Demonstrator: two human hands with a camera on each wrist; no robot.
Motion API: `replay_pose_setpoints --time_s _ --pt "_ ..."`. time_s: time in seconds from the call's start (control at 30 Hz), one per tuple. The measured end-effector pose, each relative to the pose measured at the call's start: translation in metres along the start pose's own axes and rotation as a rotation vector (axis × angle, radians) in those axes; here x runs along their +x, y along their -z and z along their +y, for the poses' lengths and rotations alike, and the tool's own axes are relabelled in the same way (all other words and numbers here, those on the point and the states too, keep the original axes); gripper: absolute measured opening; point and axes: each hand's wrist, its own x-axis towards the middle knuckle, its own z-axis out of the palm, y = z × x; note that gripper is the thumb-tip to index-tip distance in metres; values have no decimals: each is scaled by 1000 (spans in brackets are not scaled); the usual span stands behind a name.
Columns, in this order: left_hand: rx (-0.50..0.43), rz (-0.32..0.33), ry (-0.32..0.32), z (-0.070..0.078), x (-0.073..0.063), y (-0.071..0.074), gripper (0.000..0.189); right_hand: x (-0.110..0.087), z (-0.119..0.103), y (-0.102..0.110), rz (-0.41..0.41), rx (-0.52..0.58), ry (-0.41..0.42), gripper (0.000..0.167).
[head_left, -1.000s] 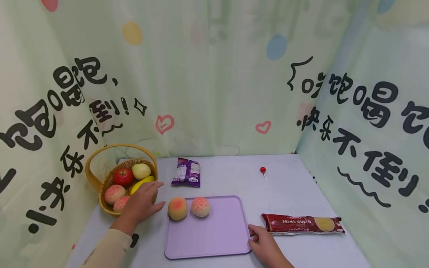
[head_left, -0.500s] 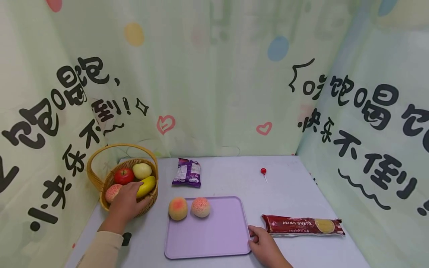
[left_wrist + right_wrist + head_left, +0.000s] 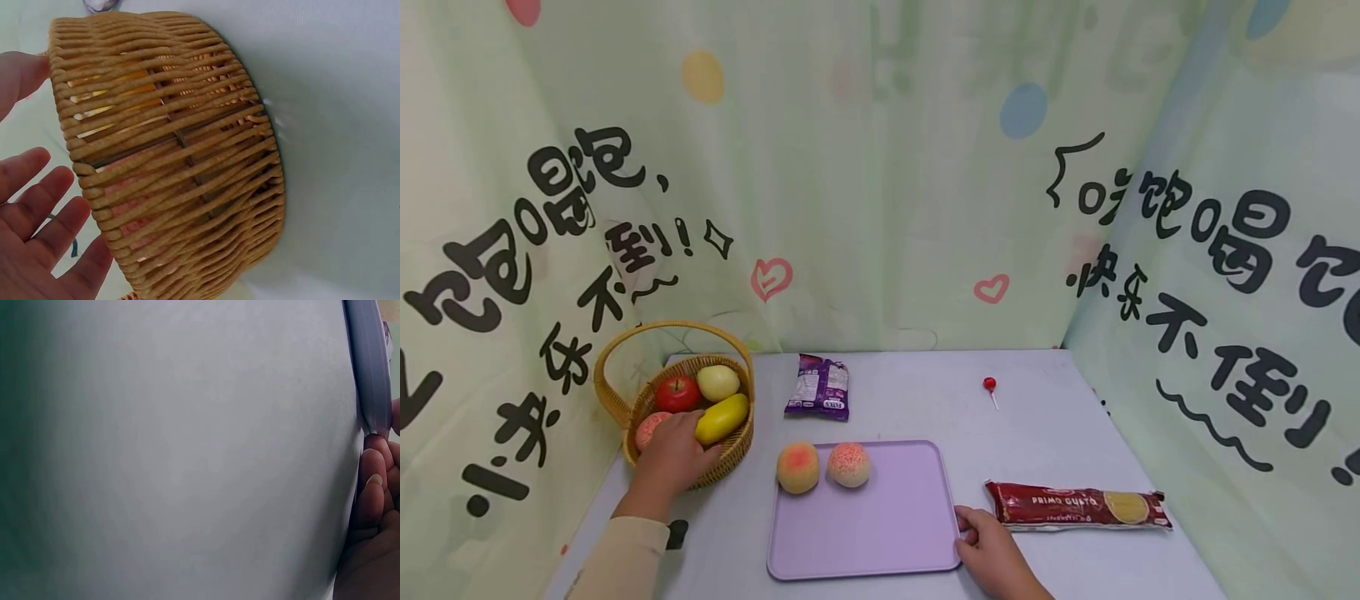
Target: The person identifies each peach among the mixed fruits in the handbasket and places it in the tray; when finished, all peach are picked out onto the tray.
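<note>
My left hand (image 3: 672,454) reaches over the near rim of the wicker basket (image 3: 612,404), fingers spread. The left wrist view shows its fingertips right at the rim and pink fruit behind the weave. In the basket are a red apple (image 3: 677,394), a pale yellow-green fruit (image 3: 718,383), a yellow oblong fruit (image 3: 722,419) and a speckled pink peach (image 3: 650,428). The hand covers the basket's front part. My right hand (image 3: 996,554) pinches the right edge of the lilac tray (image 3: 865,533). On that tray's back left part sit an orange-yellow peach (image 3: 797,467) and a pink speckled peach (image 3: 849,464).
A purple snack bag (image 3: 817,387) lies behind the tray. A red lollipop (image 3: 990,386) lies at the back right. The dark red spaghetti pack (image 3: 1075,507) is right of the tray, close to my right hand. Printed curtains (image 3: 880,208) enclose the table's back and sides.
My left hand has moved left and down from over the yellow fruit to the basket's front, uncovering that fruit and hiding the front peach. My right hand stays on the tray edge.
</note>
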Motion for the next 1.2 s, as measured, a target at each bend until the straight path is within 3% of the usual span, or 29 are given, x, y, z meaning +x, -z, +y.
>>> replay_pose_setpoints --time_s 0.73,1.07,1.2 --pt "-29 -190 205 -24 3 2 72 -2 -2 2 2 10 19 48" --pt "-49 -287 240 -25 10 9 79 0 0 1 6 17 14 48" --pt "-47 -292 239 -26 13 9 78 1 -1 1 8 13 11 48"
